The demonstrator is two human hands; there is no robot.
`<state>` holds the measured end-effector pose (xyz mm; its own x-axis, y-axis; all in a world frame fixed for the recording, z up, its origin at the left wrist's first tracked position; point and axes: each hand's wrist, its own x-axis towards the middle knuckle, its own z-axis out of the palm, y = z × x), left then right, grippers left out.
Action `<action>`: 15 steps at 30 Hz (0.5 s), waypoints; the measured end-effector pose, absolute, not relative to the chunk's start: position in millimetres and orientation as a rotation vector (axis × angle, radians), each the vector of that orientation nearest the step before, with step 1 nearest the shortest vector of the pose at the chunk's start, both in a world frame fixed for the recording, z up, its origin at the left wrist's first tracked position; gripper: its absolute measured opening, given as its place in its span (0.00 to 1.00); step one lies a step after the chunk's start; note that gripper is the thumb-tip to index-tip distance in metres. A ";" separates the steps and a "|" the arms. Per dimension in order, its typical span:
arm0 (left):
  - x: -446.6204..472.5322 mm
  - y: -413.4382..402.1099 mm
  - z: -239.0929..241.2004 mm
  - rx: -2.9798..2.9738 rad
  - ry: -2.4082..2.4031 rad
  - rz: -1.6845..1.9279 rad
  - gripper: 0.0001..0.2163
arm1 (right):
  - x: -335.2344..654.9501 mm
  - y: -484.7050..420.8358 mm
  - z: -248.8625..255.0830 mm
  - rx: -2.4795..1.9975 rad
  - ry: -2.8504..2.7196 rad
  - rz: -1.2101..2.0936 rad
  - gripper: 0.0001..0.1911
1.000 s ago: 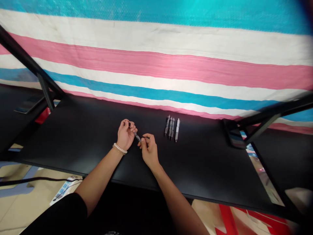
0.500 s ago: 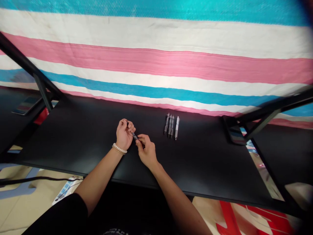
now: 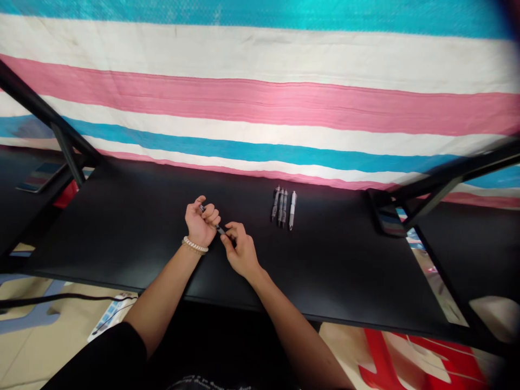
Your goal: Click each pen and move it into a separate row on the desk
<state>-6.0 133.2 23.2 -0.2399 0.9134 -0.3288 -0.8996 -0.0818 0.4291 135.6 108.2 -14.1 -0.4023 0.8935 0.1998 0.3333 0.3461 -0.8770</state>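
A slim dark pen point(image 3: 220, 230) runs slantwise between my two hands, over the middle of the black table. My left hand point(image 3: 200, 225), palm turned up, has its fingers curled round the pen's upper part, and much of the barrel is hidden there. The thumb and fingers of my right hand point(image 3: 242, 249) pinch its lower end. To the right, several pens lie side by side: dark translucent ones point(image 3: 280, 207) close together, and a white and grey pen point(image 3: 292, 210) slightly apart.
The black table point(image 3: 337, 271) has dark metal braces at both sides. Behind it hangs a striped sheet point(image 3: 260, 97). A phone-like dark slab point(image 3: 392, 222) lies at the right brace, and another point(image 3: 38, 177) is at far left. Red plastic point(image 3: 377, 357) shows below.
My left hand has shifted a little left and its palm shows more. My right hand has followed slightly left. The pen is still held between them; the other pens lie as before.
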 end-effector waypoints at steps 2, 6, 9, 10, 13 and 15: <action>-6.2 133.7 23.3 0.026 0.633 1.687 0.09 | 135.3 107.6 -13.7 -1.068 -1.896 1.016 0.11; -0.6 137.6 23.8 0.104 0.634 1.662 0.12 | 134.4 107.3 -13.9 -1.103 -1.846 0.990 0.09; 6.9 139.6 21.6 0.231 0.675 1.519 0.21 | 138.5 112.6 -15.0 -1.207 -1.711 0.884 0.07; 9.0 139.6 19.8 0.280 0.690 1.462 0.22 | 142.5 116.2 -15.3 -1.259 -1.662 0.821 0.08; 11.5 138.1 12.2 0.432 0.783 1.364 0.18 | 164.1 131.5 -15.9 -1.437 -1.537 0.600 0.10; 10.3 137.0 7.7 0.484 0.864 1.358 0.15 | 184.5 142.9 -15.8 -1.561 -1.530 0.414 0.11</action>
<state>10.3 137.0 7.7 -0.0175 0.9675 -0.2523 -0.6388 0.1833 0.7472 184.5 142.9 -15.8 0.1839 0.9237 0.3360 0.6284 0.1523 -0.7628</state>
